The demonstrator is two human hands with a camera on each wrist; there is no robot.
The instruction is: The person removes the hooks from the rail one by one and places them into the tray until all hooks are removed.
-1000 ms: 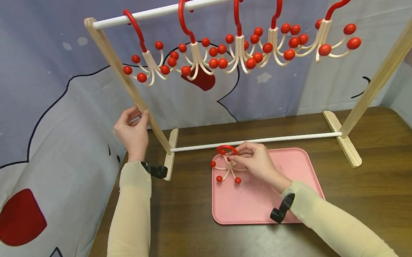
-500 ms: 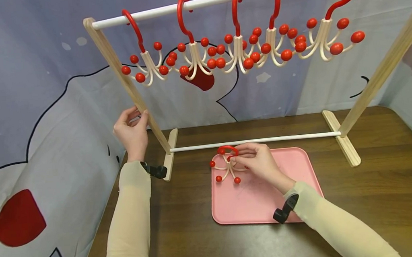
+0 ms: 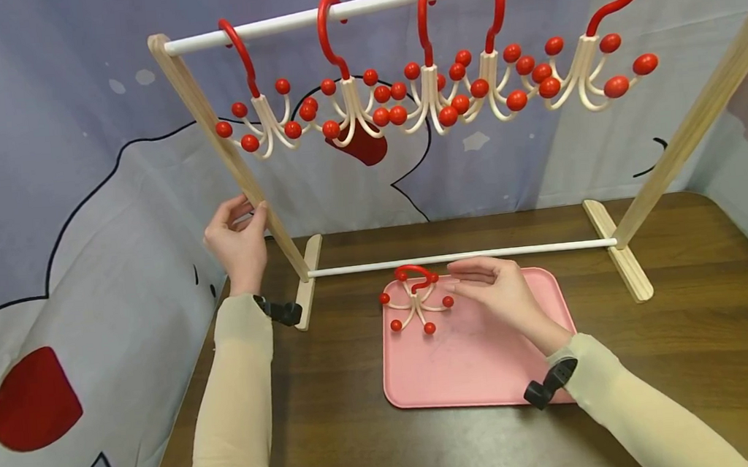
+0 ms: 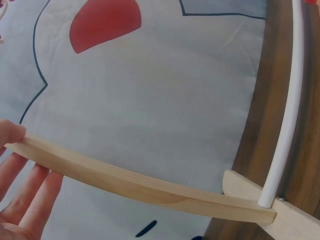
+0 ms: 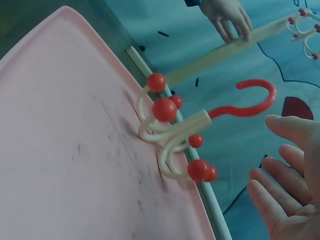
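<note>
My left hand (image 3: pixel 236 244) grips the left wooden upright (image 3: pixel 239 171) of the rack, thumb on the near side and fingers behind; the left wrist view shows this post (image 4: pixel 145 187) between thumb and fingers. A multi-prong hanger (image 3: pixel 415 302), with a red hook and cream arms tipped by red balls, stands hook up on the left of the pink tray (image 3: pixel 471 372). To its right, my right hand (image 3: pixel 507 293) is held over the tray with loose fingers and nothing in it. In the right wrist view a gap shows between that hand (image 5: pixel 292 175) and the red hook (image 5: pixel 250 107).
Several similar hangers (image 3: pixel 430 86) hang in a row from the white top rod (image 3: pixel 382 2). A lower white rod (image 3: pixel 546 248) runs just behind the tray. Wooden feet (image 3: pixel 619 251) support the rack on the brown table (image 3: pixel 333 383). A patterned curtain (image 3: pixel 121 283) is behind.
My right hand has let go of the hanger on the tray and moved away to the right. The left hand keeps its grip, and the rightmost hung hanger has turned slightly.
</note>
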